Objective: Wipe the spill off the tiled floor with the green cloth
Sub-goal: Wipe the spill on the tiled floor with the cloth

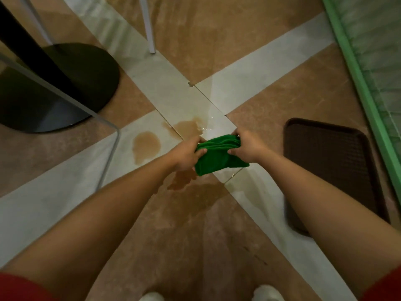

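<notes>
Floor: glossy tiled floor [217,35], tan marbled squares crossed by pale grey-white bands that meet in an X at the centre.
Spill: thin light-brown spill [145,146] in rounded, irregular puddles on the pale bands just left of and beyond the hands, with a darker wet patch on the tan tile just near of them.
Cloth: green cloth [219,155], soft and fuzzy, bunched into folds, held above the crossing of the bands between both hands; whether it touches the floor cannot be told.
Left hand: left hand [188,153] clenched on the cloth's left end, thumb on top, bare forearm stretched forward.
Right hand: right hand [247,146] clenched on the cloth's right end, fingers curled over the far edge.
Tray: dark brown tray [329,170], rounded rectangle with a gridded surface, on the floor to the right.
Base: black round base [65,92], smooth, far left.
</notes>
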Demonstrator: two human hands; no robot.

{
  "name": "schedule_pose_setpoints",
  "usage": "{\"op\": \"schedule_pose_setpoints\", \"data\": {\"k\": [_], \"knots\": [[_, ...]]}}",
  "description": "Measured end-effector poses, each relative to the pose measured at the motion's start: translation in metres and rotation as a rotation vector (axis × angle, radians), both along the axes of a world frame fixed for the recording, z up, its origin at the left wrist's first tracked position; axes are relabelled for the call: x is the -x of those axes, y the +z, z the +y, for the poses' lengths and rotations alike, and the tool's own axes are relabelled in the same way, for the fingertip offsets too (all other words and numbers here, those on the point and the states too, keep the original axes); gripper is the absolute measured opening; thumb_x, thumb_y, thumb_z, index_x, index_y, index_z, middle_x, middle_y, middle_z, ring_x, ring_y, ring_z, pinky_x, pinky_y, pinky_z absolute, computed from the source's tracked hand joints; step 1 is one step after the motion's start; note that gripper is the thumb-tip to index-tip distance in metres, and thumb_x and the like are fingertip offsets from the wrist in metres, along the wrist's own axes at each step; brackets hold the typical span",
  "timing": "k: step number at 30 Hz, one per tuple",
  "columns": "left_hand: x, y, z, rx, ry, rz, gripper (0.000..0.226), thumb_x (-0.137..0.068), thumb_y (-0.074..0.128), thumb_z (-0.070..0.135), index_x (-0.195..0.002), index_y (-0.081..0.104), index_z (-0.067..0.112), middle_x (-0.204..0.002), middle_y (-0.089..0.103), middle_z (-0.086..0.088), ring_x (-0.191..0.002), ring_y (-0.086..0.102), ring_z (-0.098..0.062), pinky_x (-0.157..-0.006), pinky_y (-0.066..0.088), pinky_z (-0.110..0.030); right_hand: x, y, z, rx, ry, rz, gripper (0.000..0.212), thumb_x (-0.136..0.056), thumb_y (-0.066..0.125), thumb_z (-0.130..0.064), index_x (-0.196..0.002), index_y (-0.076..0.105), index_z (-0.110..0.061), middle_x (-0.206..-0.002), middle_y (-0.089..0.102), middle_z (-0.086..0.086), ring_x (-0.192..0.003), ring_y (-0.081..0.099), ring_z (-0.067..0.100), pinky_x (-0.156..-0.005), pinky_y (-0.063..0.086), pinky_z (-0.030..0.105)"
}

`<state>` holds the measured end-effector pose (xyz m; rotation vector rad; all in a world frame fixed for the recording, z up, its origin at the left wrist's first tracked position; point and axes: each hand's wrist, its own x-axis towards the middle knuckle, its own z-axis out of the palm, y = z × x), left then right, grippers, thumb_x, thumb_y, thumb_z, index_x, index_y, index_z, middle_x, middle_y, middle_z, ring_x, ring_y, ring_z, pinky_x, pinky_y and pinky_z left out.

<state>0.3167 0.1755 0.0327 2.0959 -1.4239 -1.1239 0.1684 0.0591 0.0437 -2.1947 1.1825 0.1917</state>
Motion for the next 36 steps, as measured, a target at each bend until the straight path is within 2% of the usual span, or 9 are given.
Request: {"op": "schedule_pose_setpoints", "data": {"k": [5, 11, 15, 17, 24, 27, 30, 33, 36], "knots": [[0.0, -0.032, 0.008, -0.004, 0.047, 0.095, 0.025, -0.099, 0.039, 0.021, -0.121, 0.041, 0.011, -0.097, 0.057, -0.004, -0.067, 0.057, -0.008, -0.044, 0.045, -0.011, -0.006, -0.024, 0.012, 0.017, -0.029, 0.044, 0.045, -0.084, 0.063, -0.012, -0.124, 0.044, -0.01, -0.122, 0.05, 0.015, -0.106, 0.053, 0.031, -0.091, 0.047, 0.04], [0.003, -0.065, 0.001, -0.034, 0.1, 0.158, 0.021, -0.096, 0.047, 0.017, -0.117, 0.046, 0.015, -0.096, 0.059, 0.0, -0.073, 0.063, -0.016, -0.061, 0.057, -0.031, -0.002, -0.047, 0.008, 0.055, -0.037, 0.09, 0.043, -0.084, 0.057, -0.009, -0.125, 0.045, -0.011, -0.122, 0.045, 0.015, -0.107, 0.051, 0.032, -0.088, 0.043, 0.036], [0.007, -0.084, -0.017, -0.098, 0.06, 0.156, 0.025, -0.093, 0.053, 0.019, -0.117, 0.048, 0.016, -0.109, 0.061, -0.004, -0.072, 0.059, -0.007, -0.05, 0.047, -0.014, 0.007, -0.065, -0.01, 0.032, 0.005, 0.148, 0.042, -0.083, 0.055, -0.006, -0.124, 0.049, -0.013, -0.119, 0.047, 0.014, -0.104, 0.051, 0.03, -0.079, 0.039, 0.03], [0.013, -0.092, -0.029, -0.108, 0.045, 0.143, 0.026, -0.09, 0.058, 0.021, -0.114, 0.048, 0.02, -0.11, 0.062, -0.001, -0.077, 0.058, -0.008, -0.053, 0.046, -0.013, 0.014, -0.075, -0.021, 0.007, -0.005, 0.187, 0.042, -0.083, 0.053, -0.006, -0.124, 0.05, -0.012, -0.118, 0.049, 0.016, -0.103, 0.052, 0.03, -0.077, 0.039, 0.03], [0.033, -0.115, -0.047, -0.092, -0.022, 0.0, 0.038, -0.087, 0.062, 0.024, -0.121, 0.046, 0.019, -0.112, 0.063, -0.004, -0.084, 0.056, -0.013, -0.06, 0.043, -0.016, 0.025, -0.106, -0.042, 0.006, -0.008, 0.3, 0.046, -0.082, 0.053, -0.008, -0.127, 0.046, -0.012, -0.122, 0.046, 0.016, -0.11, 0.049, 0.034, -0.09, 0.045, 0.038], [0.037, -0.122, -0.048, -0.056, -0.053, -0.07, 0.033, -0.087, 0.061, 0.023, -0.117, 0.049, 0.02, -0.114, 0.064, 0.0, -0.092, 0.061, -0.014, -0.071, 0.052, -0.025, 0.029, -0.114, -0.048, 0.009, 0.003, 0.328, 0.046, -0.083, 0.052, -0.008, -0.128, 0.044, -0.013, -0.123, 0.046, 0.015, -0.113, 0.048, 0.033, -0.092, 0.044, 0.04], [0.034, -0.124, -0.049, -0.006, -0.071, -0.226, 0.031, -0.083, 0.066, 0.026, -0.111, 0.054, 0.022, -0.108, 0.066, 0.003, -0.09, 0.062, -0.013, -0.078, 0.053, -0.031, 0.029, -0.121, -0.036, 0.172, -0.049, 0.283, 0.053, -0.081, 0.054, -0.006, -0.132, 0.04, -0.014, -0.127, 0.043, 0.014, -0.117, 0.042, 0.032, -0.092, 0.041, 0.042], [0.03, -0.126, -0.05, 0.088, -0.044, -0.312, 0.034, -0.078, 0.07, 0.031, -0.107, 0.056, 0.023, -0.104, 0.06, 0.004, -0.091, 0.054, -0.011, -0.074, 0.043, -0.025, 0.023, -0.129, -0.012, 0.388, -0.198, 0.165, 0.051, -0.082, 0.056, -0.015, -0.13, 0.04, -0.014, -0.128, 0.042, 0.014, -0.118, 0.038, 0.031, -0.092, 0.036, 0.043], [0.029, -0.127, -0.05, 0.167, -0.015, -0.336, 0.037, -0.078, 0.068, 0.034, -0.111, 0.055, 0.023, -0.107, 0.054, 0.003, -0.1, 0.049, -0.015, -0.08, 0.043, -0.029, 0.018, -0.14, 0.004, 0.337, -0.236, 0.173, 0.063, -0.084, 0.057, -0.044, -0.135, 0.033, -0.015, -0.139, 0.033, 0.014, -0.126, 0.03, 0.031, -0.102, 0.029, 0.044]]}}
